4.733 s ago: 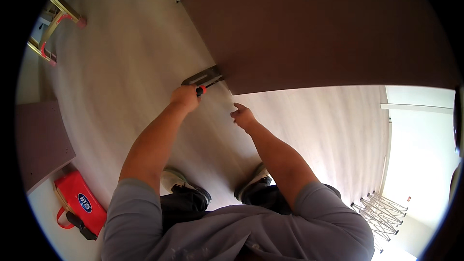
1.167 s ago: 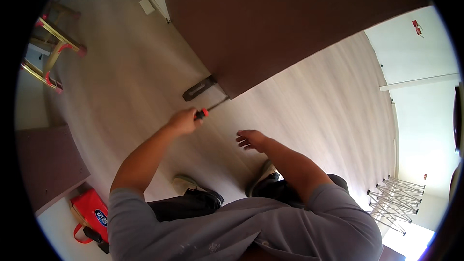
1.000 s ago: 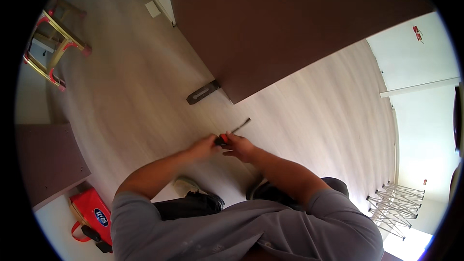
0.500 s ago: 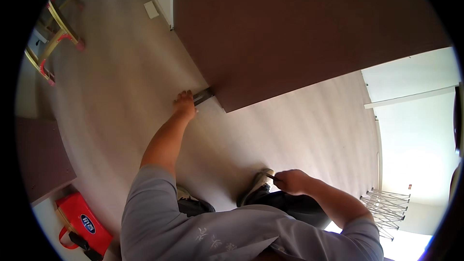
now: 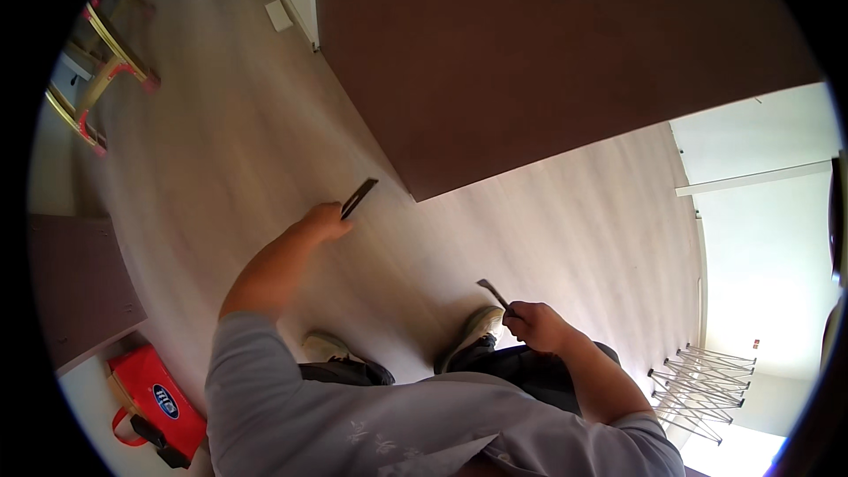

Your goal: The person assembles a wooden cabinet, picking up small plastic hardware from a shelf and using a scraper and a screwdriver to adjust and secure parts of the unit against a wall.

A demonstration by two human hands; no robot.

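My left hand (image 5: pixel 328 220) is closed around a flat dark metal bar with a pale slot-like patch (image 5: pixel 359 199), held just above the floor. Its tip points toward the near corner of a large brown panel (image 5: pixel 530 53) and stands apart from it. In front of my right shoe, my right hand (image 5: pixel 536 325) grips a small pry bar (image 5: pixel 493 292), a thin dark tool whose flattened end points up and left. The fingers cover its lower part.
Wood-look floor (image 5: pixel 221 124) lies around my shoes (image 5: pixel 477 336). A gold ladder with red feet (image 5: pixel 115 44) stands at far left. A red bag (image 5: pixel 159 406) and a brown board (image 5: pixel 79 287) are at lower left. A folding metal frame (image 5: pixel 702 393) stands by the right wall.
My left hand has drawn the metal bar back from the brown panel's edge, toward me and leftward. The pry bar in my right hand has turned so its end points up and left.
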